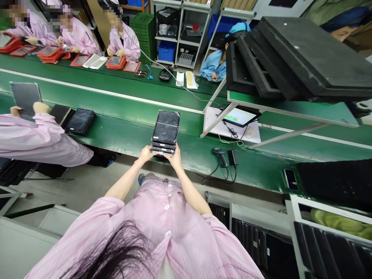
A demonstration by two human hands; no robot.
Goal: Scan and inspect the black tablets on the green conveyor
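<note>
A stack of several black tablets [165,127], wrapped in clear film with small white labels on their edges, is at the near edge of the green bench in front of me. My left hand [146,154] wraps the stack's lower left corner. On the lower right corner, my right hand [174,155] grips it the same way. The fingers under the stack are hidden, and whether it rests on the bench I cannot tell. To the right on the bench lie a barcode scanner [221,156] and a black power adapter [232,158].
A co-worker on the left holds up a grey tablet [26,99], beside another tablet stack [79,121]. At right, a metal stand [290,112] bears black foam trays [305,54], near a lit screen [240,116]. A phone [290,179] lies by the right edge. Several people sit across the bench.
</note>
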